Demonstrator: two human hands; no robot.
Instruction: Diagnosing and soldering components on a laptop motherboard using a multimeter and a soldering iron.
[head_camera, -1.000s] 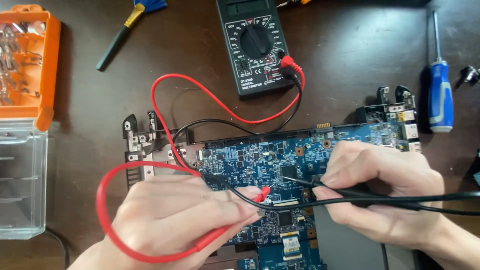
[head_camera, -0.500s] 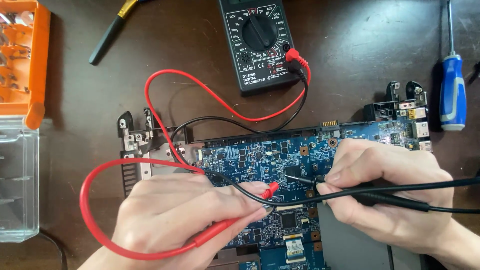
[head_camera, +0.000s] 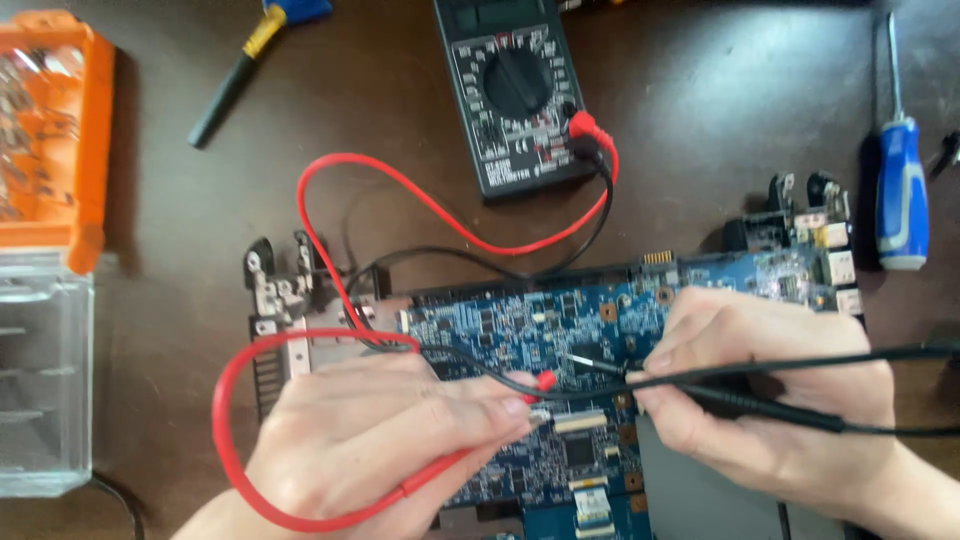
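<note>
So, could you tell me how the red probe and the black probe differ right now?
The red probe sits in the left hand; the black probe is in the right hand. The red probe's tip meets the board near a pale connector, the black probe's tip lands further up on a dark chip. The red lead loops widely; the black runs off right. Both plug into the multimeter.

Multimeter screen — grey rectangle, top centre.

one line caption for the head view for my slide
Left hand holds red probe, right hand black probe, on blue board below multimeter.
</note>
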